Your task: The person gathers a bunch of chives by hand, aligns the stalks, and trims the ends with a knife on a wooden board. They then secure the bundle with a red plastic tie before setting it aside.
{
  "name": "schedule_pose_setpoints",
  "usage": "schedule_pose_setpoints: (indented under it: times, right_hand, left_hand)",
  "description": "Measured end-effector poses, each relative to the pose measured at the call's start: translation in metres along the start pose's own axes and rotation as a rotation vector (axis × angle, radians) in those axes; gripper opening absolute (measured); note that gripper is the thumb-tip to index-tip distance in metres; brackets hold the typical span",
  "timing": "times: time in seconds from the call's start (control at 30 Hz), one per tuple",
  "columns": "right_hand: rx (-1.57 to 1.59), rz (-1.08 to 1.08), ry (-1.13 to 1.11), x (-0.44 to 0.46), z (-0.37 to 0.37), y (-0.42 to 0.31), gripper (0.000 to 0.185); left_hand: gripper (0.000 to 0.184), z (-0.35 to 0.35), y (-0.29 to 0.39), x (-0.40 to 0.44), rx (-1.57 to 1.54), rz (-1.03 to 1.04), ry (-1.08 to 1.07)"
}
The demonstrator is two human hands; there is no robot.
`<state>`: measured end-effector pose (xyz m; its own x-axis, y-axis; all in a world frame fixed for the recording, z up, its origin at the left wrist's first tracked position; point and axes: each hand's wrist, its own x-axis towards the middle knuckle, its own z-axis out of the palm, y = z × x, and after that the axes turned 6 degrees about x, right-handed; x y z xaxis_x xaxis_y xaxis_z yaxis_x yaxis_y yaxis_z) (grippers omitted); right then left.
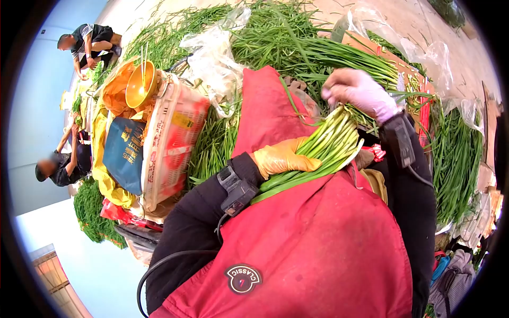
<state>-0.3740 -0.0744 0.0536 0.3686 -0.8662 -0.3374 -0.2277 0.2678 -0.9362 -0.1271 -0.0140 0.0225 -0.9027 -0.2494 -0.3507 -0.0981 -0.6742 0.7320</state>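
My left hand (289, 158), in a yellow-orange glove, is wrapped round a bunch of garlic chives (335, 139) lying across my lap on a red apron (318, 228). The pale stalk ends point up and to the right, while the green leaves run down to the left under my wrist. Just above the pale ends is my right hand (361, 91), in a whitish-pink glove. Its fingers are curled together and a little blurred by motion; whether they pinch a strand is not visible.
Loose chives (275, 40) cover the ground ahead, beside clear plastic bags (212, 69). A crate (177, 143) with an orange bowl (141, 85) stands left. More chives (456, 164) hang at the right, near a cardboard piece (419, 100). Two people (93, 45) work at far left.
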Motion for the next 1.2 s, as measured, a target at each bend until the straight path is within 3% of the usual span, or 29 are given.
schedule_pose_setpoints:
  times: [0.03,0.1,0.17,0.23,0.3,0.43,0.53,0.63,0.67,0.73,0.77,0.8,0.83,0.9,0.93,1.0,1.03,1.1,1.13,1.2]
  right_hand:
    - [-0.204,0.098,-0.079,0.004,0.004,-0.006,0.038]
    - [-0.412,0.254,-0.301,0.017,0.015,-0.012,0.045]
    - [-0.571,0.238,-0.463,0.013,0.034,-0.031,0.042]
    - [-0.479,0.181,-0.641,0.025,0.04,-0.011,0.034]
    - [-0.394,0.025,-0.414,0.023,0.036,-0.003,0.026]
    - [-0.368,0.091,0.026,0.037,-0.013,0.044,0.017]
    - [-0.42,0.092,0.193,0.025,-0.045,0.095,0.015]
    - [-0.154,-0.012,0.27,0.003,-0.044,0.156,0.017]
    - [-0.274,0.078,0.273,-0.006,-0.04,0.169,0.017]
    - [-0.436,0.26,0.037,-0.02,-0.021,0.164,0.02]
    - [-0.567,0.142,-0.027,-0.022,-0.011,0.186,0.023]
    - [-0.396,0.26,-0.064,-0.016,0.001,0.214,0.025]
    - [-0.322,0.213,-0.051,-0.012,0.014,0.224,0.025]
    - [-0.133,-0.085,0.139,0.006,0.041,0.281,0.03]
    - [0.247,0.012,0.162,0.031,0.057,0.341,0.029]
    - [-0.166,-0.211,0.246,0.029,0.049,0.369,0.029]
    - [-0.413,0.262,0.197,0.018,0.046,0.336,0.032]
    - [-0.477,0.635,0.205,0.014,0.038,0.366,0.04]
    - [-0.516,0.723,0.148,0.014,0.033,0.37,0.042]
    - [-0.541,0.778,0.094,0.01,0.029,0.374,0.042]
  left_hand:
    - [0.064,0.002,0.0,0.001,0.01,0.004,-0.006]
    - [0.065,0.001,-0.002,0.003,0.042,-0.042,-0.015]
    - [0.065,0.0,-0.002,0.003,0.069,-0.1,-0.012]
    - [0.065,-0.002,-0.005,0.004,0.048,-0.082,-0.027]
    - [0.065,-0.005,-0.006,0.004,0.04,-0.041,-0.051]
    - [0.065,-0.009,-0.005,-0.003,0.002,-0.066,0.021]
    - [0.066,-0.02,-0.009,-0.008,0.024,-0.048,0.064]
    - [0.072,-0.017,0.0,-0.014,-0.094,-0.039,0.116]
    - [0.074,-0.017,-0.001,-0.014,-0.136,-0.026,0.118]
    - [0.079,-0.022,-0.001,-0.017,-0.131,-0.057,0.136]
    - [0.08,-0.025,-0.003,-0.018,-0.123,-0.063,0.143]
    - [0.081,-0.028,-0.007,-0.018,-0.115,-0.068,0.151]
    - [0.082,-0.032,-0.01,-0.018,-0.106,-0.072,0.161]
    - [0.078,-0.035,-0.014,-0.02,-0.138,-0.069,0.172]
    - [0.078,-0.035,-0.013,-0.02,-0.148,-0.08,0.187]
    - [0.078,-0.032,-0.012,-0.018,-0.157,-0.086,0.225]
    - [0.081,-0.032,-0.012,-0.017,-0.164,-0.107,0.242]
    - [0.087,-0.034,-0.013,-0.015,-0.174,-0.145,0.273]
    - [0.077,-0.033,-0.011,-0.015,-0.218,-0.119,0.255]
    - [0.077,-0.037,-0.014,-0.013,-0.221,-0.139,0.267]
